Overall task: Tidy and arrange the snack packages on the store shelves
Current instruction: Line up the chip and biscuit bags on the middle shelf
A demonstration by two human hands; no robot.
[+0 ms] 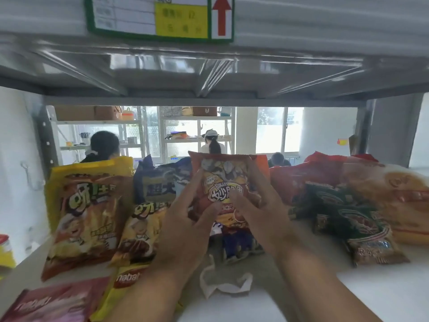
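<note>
I hold a red-orange Bugles snack bag (222,175) upright above the middle of the white shelf (371,293). My left hand (185,219) grips its left edge and my right hand (257,205) grips its right edge, thumbs on the front. Left of it stand a tall yellow chip bag (86,205) and a smaller yellow bag (141,231), with a dark blue bag (160,182) behind. A blue packet (239,242) lies under the held bag. On the right lie green-and-red bags (352,219) and large red and orange bags (383,182).
A red Nabati pack (53,303) and a yellow Nabati pack (125,280) lie at the front left. A crumpled white plastic bag (222,280) sits near the shelf front. The shelf above (209,73) hangs low, with a price label (160,17). People stand behind the shelf.
</note>
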